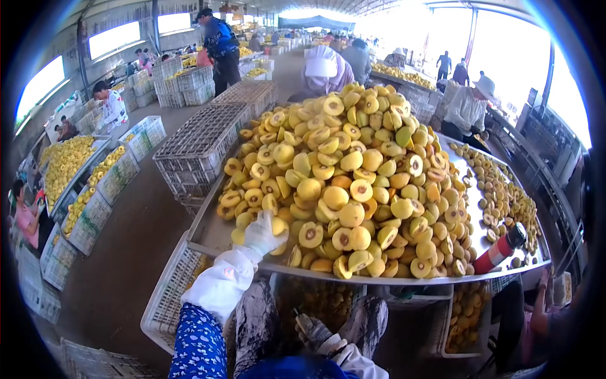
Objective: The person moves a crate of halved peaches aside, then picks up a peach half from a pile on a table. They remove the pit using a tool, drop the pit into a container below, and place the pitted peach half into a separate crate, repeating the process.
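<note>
My left hand (264, 236), in a white glove and sleeve cover, reaches to the near left edge of a large heap of halved yellow peaches (353, 183). Its thumb and fingers close around a peach half (278, 225) at the bottom of the pile. The heap rests on a metal table (211, 232); many halves show brown pit centres. Low over my lap is my right hand (314, 331), in a greyish glove, with its fingers curled. A thin, dark tip pokes out from it, too small to name.
A white crate (165, 297) stands under the table's left corner, and a crate of peach halves (467, 316) below its right side. Stacked crates (202, 139) flank the table. A red and black cylinder (500, 248) lies by more fruit (505, 196). Several people work around.
</note>
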Motion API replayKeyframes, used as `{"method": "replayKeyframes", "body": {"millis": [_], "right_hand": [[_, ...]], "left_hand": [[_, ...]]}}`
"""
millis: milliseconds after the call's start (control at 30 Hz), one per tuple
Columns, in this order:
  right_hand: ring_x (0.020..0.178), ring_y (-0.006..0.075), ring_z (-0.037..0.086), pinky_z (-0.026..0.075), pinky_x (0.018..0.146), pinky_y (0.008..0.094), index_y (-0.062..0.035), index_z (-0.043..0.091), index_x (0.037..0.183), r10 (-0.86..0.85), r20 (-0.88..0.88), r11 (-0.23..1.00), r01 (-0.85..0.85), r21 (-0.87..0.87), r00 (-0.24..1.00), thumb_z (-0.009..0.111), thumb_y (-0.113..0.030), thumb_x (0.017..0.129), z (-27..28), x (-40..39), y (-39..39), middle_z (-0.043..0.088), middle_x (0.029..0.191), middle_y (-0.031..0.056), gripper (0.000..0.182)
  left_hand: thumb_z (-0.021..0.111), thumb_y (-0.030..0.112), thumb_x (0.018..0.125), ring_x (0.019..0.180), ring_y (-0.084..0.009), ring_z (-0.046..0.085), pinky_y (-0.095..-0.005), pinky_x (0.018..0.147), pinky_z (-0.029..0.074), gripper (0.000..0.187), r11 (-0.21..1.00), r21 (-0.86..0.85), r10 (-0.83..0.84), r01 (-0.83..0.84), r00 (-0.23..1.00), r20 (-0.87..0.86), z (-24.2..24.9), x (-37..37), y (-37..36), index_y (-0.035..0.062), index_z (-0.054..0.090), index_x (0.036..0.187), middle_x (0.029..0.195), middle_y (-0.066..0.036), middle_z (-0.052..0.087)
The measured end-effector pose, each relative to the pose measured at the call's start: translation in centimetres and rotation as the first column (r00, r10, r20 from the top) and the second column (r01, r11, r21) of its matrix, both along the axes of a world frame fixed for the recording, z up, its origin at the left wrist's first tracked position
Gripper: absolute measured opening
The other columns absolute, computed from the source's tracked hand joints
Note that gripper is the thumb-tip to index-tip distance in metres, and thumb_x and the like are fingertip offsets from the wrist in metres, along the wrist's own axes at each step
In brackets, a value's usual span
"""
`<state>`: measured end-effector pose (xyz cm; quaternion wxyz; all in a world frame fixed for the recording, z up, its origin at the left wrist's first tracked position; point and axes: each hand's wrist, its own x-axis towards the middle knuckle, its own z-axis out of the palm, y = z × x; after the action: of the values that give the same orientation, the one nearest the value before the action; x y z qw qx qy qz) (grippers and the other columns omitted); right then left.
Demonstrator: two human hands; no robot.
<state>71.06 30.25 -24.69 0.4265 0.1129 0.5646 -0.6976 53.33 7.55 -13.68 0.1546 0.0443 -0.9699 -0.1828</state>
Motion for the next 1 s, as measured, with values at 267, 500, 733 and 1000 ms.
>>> {"method": "replayKeyframes", "body": {"millis": [267,500,733,1000], "right_hand": [[0.048,0.0101,0.048,0.039,0.043,0.0255,-0.0096,0.058,0.086,-0.149,-0.415,0.986,0.165,0.003,0.897,0.051,-0.040,0.091,-0.2,-1.1,0.6,0.051,0.059,-0.0033,0.031],[0.060,0.0329,0.060,0.046,0.054,0.0398,-0.0076,0.057,0.096,0.198,-0.896,0.891,0.309,0.333,0.397,0.049,-0.024,0.093,6.6,-3.4,-0.5,0.061,0.075,0.0159,0.018],[0.062,0.0376,0.058,0.044,0.051,0.0488,-0.0103,0.052,0.108,0.502,-0.770,0.721,0.301,0.624,0.395,0.042,-0.026,0.093,7.1,-4.5,-2.4,0.057,0.074,0.0199,0.024],[0.074,0.0427,0.059,0.046,0.065,0.0528,-0.0065,0.047,0.112,0.554,-0.634,0.680,0.146,0.718,0.539,0.032,-0.038,0.095,6.8,-3.0,-2.7,0.057,0.087,0.0285,0.039]], "left_hand": [[0.054,0.041,0.087,0.047,-0.0114,0.055,-0.0226,0.034,0.037,0.033,0.062,0.997,0.106,-0.042,0.994,0.035,-2.9,3.3,-0.1,0.0094,0.058,0.093,0.068,-0.004,0.060],[0.052,0.034,0.090,0.058,-0.0140,0.058,-0.0230,0.047,0.044,0.031,-0.123,0.976,-0.119,0.181,0.974,-0.195,-3.8,10.3,3.1,0.0044,0.055,0.097,0.075,-0.007,0.062],[0.059,0.033,0.085,0.069,-0.0324,0.061,-0.0385,0.059,0.047,0.030,0.755,0.649,0.039,0.091,0.983,-0.182,1.3,14.8,8.1,0.0068,0.053,0.099,0.079,-0.016,0.063],[0.055,0.027,0.090,0.066,-0.0187,0.060,-0.0278,0.056,0.050,0.028,-0.570,0.821,0.104,0.026,0.994,0.041,-4.1,13.5,9.4,0.0000,0.054,0.100,0.084,-0.014,0.062]]}}
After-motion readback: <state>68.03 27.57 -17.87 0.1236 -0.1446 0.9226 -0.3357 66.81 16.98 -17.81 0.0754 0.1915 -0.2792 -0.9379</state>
